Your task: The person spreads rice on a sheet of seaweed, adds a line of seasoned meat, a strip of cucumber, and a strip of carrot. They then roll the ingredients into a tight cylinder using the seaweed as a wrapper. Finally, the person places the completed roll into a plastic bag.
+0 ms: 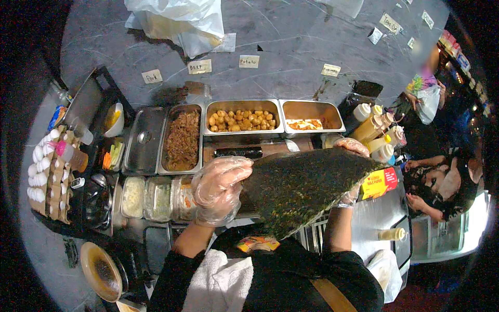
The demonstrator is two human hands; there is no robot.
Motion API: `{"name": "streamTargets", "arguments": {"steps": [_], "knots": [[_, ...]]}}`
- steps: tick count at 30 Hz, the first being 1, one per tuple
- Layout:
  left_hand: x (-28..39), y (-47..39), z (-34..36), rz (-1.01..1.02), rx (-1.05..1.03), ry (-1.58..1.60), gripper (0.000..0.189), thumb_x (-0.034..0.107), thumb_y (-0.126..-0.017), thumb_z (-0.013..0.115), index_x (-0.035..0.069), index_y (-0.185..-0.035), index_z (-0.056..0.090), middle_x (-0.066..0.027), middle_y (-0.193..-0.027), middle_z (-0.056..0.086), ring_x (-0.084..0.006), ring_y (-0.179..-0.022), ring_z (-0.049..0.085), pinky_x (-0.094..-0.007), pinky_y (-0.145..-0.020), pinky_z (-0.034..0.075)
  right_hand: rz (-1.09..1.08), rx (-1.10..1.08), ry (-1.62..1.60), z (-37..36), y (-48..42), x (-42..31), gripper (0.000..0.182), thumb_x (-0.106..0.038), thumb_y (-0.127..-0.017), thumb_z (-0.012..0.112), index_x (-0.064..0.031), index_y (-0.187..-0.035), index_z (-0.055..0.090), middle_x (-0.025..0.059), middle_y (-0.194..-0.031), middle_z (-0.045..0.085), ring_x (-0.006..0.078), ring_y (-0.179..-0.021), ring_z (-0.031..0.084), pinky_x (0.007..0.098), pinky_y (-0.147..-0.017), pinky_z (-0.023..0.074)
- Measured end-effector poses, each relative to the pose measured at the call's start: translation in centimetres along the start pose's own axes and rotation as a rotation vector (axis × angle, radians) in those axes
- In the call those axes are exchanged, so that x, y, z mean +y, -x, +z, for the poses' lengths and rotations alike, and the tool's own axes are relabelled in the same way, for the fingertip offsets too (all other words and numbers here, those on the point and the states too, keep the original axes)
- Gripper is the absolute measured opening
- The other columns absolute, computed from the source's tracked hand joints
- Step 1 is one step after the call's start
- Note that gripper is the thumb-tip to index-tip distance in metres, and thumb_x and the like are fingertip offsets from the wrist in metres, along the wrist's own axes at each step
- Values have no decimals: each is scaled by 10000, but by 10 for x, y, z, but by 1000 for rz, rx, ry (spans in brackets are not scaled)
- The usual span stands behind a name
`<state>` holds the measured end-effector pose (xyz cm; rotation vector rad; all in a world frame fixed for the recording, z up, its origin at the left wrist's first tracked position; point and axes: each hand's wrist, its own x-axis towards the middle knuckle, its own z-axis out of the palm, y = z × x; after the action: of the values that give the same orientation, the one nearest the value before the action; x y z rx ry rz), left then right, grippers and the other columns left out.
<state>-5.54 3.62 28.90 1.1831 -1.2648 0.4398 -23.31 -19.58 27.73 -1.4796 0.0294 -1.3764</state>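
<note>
A large dark green sheet of dried seaweed [304, 187] is held up in front of my chest. My left hand [222, 189], in a clear plastic glove, grips its left corner. My right hand [351, 147], gloved too, holds the right edge; the sheet hides most of that palm. Beyond the sheet, a dark seaweed-wrapped roll [238, 152] lies on a brown board [273, 144]. Behind the board stand steel pans with small potatoes [241, 120] and with a partly white, reddish-orange food [304, 124]. Shredded meat [182, 140] fills a pan to the left.
Squeeze bottles [368, 128] and a wax paper box [380, 182] stand at right. Small containers [133, 197], a lidded steel pan [143, 140] and egg trays [50, 175] are at left. A plastic bag [183, 23] lies on the counter ahead. Other people are at far right.
</note>
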Motion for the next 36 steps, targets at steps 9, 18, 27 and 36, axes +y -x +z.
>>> {"name": "streamTargets", "arguments": {"steps": [9, 18, 27, 36], "knots": [[-1, 7, -26, -155, 93, 179, 343, -195, -664, 550, -4, -931, 646, -165, -939, 697, -281, -890, 693, -364, -808, 557, -138, 6, 357, 14, 14, -30, 319, -259, -841, 646, 3, -1008, 573, 195, -1012, 626, 305, -880, 634, 401, -790, 525], [0, 13, -30, -208, 128, 201, 243, -159, -737, 591, 4, -908, 648, -151, -913, 704, -282, -867, 697, -361, -807, 555, -105, 40, 341, 33, 20, -46, 343, -278, -826, 666, 10, -996, 592, 185, -1004, 638, 289, -894, 639, 397, -812, 522], [-68, 90, -1, -849, -17, 3, 277, 107, -724, 842, 16, -908, 657, -70, -847, 692, -166, -800, 649, -293, -758, 536, 545, -64, 701, -5, 46, 50, 214, -129, -796, 767, -48, -765, 571, -4, -766, 599, 83, -791, 577, 292, -727, 513], [-187, 262, 40, -1237, -250, 74, 328, 52, -732, 758, 7, -1037, 647, -53, -801, 661, -135, -746, 628, -287, -686, 512, 826, -247, 914, -38, 157, 200, 404, -232, -781, 732, -46, -1124, 631, 185, -1104, 662, 348, -1035, 626, 410, -914, 485]]}}
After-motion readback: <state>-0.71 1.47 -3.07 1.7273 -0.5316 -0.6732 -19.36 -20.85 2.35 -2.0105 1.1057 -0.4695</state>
